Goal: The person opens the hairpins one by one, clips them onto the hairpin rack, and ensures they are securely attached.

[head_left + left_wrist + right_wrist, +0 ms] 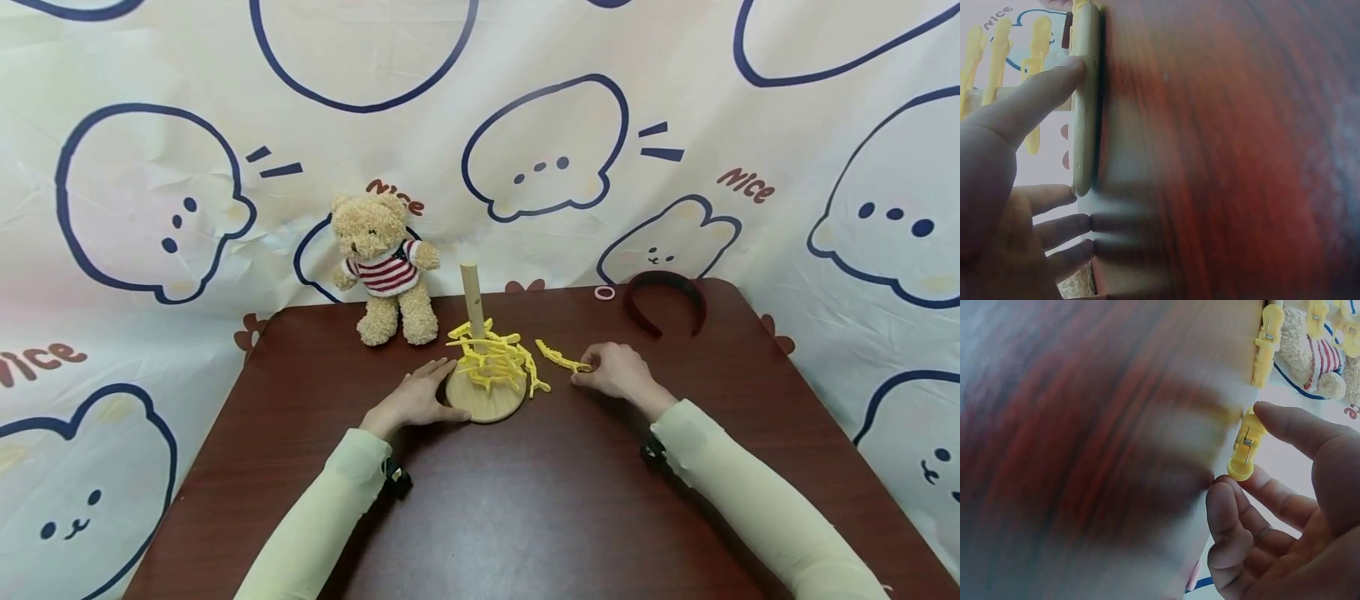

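A round wooden stand (pixel 489 408) with an upright dowel sits on the table, and several yellow hair clips (pixel 501 342) hang around the dowel. My left hand (pixel 416 398) holds the left rim of its base, thumb at the front and index finger farther back. In the left wrist view, the thumb (pixel 1054 90) lies against the wooden disc (pixel 1087 112). Right of the stand, my right hand (pixel 618 371) pinches the near end of a loose yellow hair clip (pixel 558 358). A small metal spring shows on that clip (pixel 1246 445) in the right wrist view, between thumb and fingers.
A teddy bear (pixel 386 267) in a striped shirt sits at the table's back left. Toward the back right are a dark red headband (pixel 641 312) and a small pink ring-shaped band (pixel 604 292). A printed cloth (pixel 540 250) hangs behind the brown table (pixel 510 517).
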The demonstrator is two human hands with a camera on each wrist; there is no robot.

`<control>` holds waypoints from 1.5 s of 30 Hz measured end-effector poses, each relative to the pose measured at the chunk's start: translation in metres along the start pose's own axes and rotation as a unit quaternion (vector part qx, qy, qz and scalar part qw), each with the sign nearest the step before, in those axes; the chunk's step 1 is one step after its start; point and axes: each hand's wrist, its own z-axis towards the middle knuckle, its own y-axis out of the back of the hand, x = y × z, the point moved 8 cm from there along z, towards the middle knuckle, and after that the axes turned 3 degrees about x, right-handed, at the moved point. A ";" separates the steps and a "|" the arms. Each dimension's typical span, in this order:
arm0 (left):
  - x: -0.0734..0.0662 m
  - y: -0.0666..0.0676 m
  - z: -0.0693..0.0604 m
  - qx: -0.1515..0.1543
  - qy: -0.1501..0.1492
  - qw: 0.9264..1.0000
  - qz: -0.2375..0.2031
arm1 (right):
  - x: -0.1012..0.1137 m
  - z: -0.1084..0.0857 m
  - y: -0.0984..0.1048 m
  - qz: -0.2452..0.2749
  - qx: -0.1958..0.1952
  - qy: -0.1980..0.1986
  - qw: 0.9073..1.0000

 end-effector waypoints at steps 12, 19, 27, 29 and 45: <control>-0.001 -0.002 -0.002 0.004 0.003 1.000 -0.009 | 0.000 -0.008 0.016 0.024 -0.043 0.034 0.998; -0.002 -0.002 -0.003 0.001 -0.001 1.000 -0.008 | 0.005 -0.015 0.030 0.050 -0.073 0.060 0.994; -0.004 0.000 -0.004 -0.007 -0.008 1.000 -0.001 | 0.015 -0.024 0.049 0.076 -0.091 0.068 0.991; -0.004 0.000 -0.004 -0.007 -0.008 1.000 0.000 | 0.018 -0.026 0.053 0.084 -0.093 0.070 0.990; -0.004 0.002 -0.004 -0.013 -0.014 1.000 -0.001 | 0.043 -0.040 0.078 0.103 -0.111 0.118 0.981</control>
